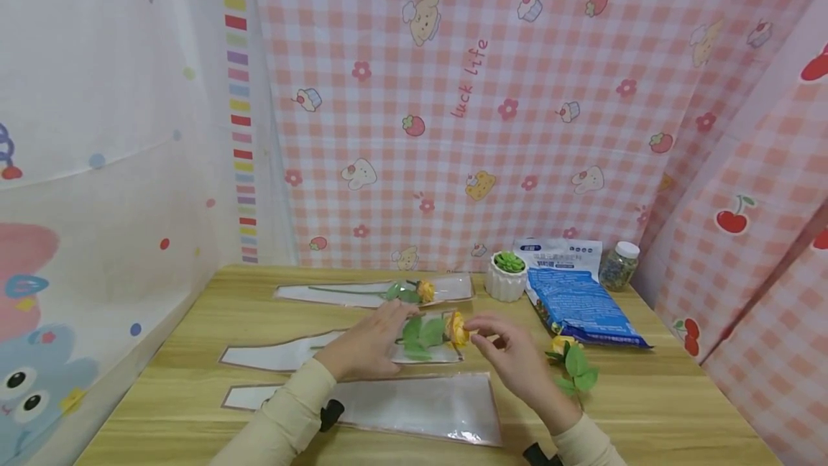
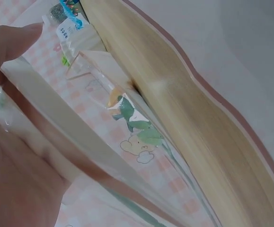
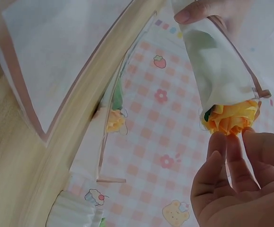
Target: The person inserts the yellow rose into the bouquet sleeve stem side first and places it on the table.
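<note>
My left hand (image 1: 365, 342) grips the middle of a clear flower sleeve (image 1: 278, 351) with a white back and brown border, its thumb (image 2: 13, 42) on one side. Inside lies a yellow rose (image 1: 458, 329) with green leaves (image 1: 423, 336), its bloom at the wide mouth of the sleeve. With its fingertips, my right hand (image 1: 511, 358) pinches the edge of the bloom (image 3: 231, 118). Part of the stem is hidden behind the left hand. In front lies another flat sleeve (image 1: 420, 405). Farther back, a third sleeve (image 1: 459, 288) holds another yellow rose (image 1: 425, 291).
A loose yellow rose (image 1: 576, 365) lies to the right, beside my right wrist. Behind it are a blue and white packet (image 1: 582, 304), a potted succulent (image 1: 507, 279) and a white-lidded jar (image 1: 619, 267). Patterned curtains (image 1: 479, 149) border the wooden table (image 1: 194, 322).
</note>
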{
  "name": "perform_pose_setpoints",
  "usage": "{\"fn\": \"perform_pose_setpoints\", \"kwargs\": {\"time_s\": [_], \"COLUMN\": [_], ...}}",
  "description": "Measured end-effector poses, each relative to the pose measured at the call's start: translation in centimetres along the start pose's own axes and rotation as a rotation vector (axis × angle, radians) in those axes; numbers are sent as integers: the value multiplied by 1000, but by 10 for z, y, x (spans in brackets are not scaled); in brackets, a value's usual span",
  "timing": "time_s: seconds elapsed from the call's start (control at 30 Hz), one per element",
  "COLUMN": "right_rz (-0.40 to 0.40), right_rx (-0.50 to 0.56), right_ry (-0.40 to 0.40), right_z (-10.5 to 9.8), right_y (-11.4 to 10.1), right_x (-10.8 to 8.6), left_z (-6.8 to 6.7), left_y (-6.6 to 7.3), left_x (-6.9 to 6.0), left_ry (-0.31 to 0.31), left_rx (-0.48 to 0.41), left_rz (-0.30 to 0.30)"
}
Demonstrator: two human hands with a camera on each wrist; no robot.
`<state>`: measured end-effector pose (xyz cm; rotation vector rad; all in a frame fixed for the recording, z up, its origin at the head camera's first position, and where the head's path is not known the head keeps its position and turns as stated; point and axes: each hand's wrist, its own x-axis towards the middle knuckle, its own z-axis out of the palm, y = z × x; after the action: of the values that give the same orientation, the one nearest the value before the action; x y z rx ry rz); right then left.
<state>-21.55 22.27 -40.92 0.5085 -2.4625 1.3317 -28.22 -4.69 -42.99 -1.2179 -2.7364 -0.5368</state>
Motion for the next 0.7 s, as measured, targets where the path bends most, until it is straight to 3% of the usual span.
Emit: {"fn": "perform_pose_setpoints", "kwargs": {"time_s": [0.2,0.7], "right_rz": [-16,100], "right_rx": [28,7], "right_ry": [-42,-54], "right_z": [3,7], "right_y": [-2,-7], "right_x": [-1,-1], "left_z": [2,-1], "left_y": [0,5], "left_x": [0,4], "left_ry": [11,19], "left_rx": [0,5], "left_rz": [10,28]}}
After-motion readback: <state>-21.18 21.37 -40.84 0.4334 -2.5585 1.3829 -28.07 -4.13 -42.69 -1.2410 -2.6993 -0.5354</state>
